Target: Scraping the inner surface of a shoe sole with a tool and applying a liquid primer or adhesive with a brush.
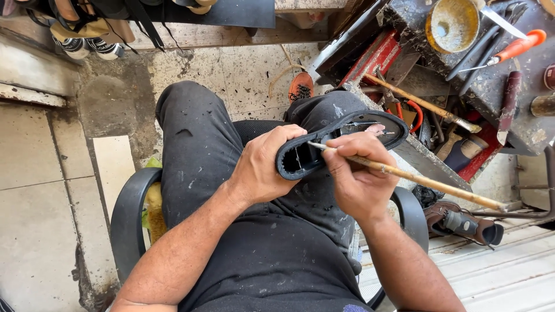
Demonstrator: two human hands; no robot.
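The left hand [263, 167] is wrapping its grip around the heel end of a black shoe sole [338, 141], holding it over the person's lap. The sole's long axis is running from lower left to upper right. Right of it, the right hand [358, 176] is pinching a long wooden brush [416, 179], tip touching the sole. Above the sole, on the counter [520, 124], a round yellow-smeared pot [452, 24] is sitting.

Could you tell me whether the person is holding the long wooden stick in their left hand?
No, the right hand grips the wooden stick, while the left hand holds the black shoe.
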